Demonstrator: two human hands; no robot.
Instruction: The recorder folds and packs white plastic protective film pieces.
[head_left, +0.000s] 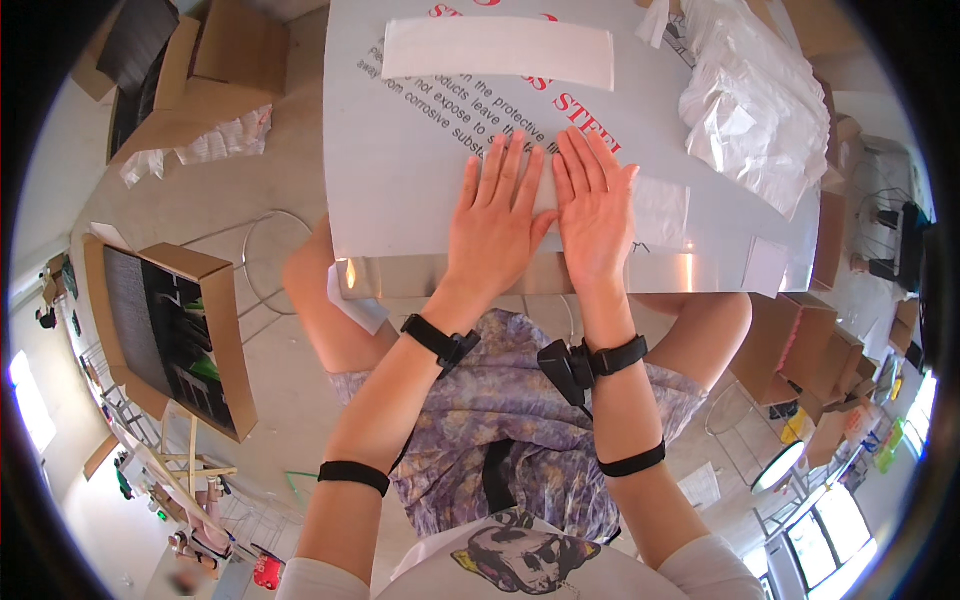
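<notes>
My left hand (497, 225) lies palm down on a metal table top (390, 220) covered in printed grey protective film, its fingers stretched out. Beside it my right hand (596, 215) rests palm up, fingers extended and thumb out to the right. Neither hand holds anything. A white strip (500, 52) lies across the film beyond my fingertips. Just right of my right hand is a pale rectangular patch (664, 210). Black straps circle both my wrists, and a small black device (568, 372) sits at the right one.
Crumpled white plastic (755, 115) covers the table's far right. A white paper piece (765, 266) hangs at its near right edge. An open cardboard box (170, 330) with dark contents stands at left, and more boxes (790, 345) at right. Wire frames (275, 260) are on the floor.
</notes>
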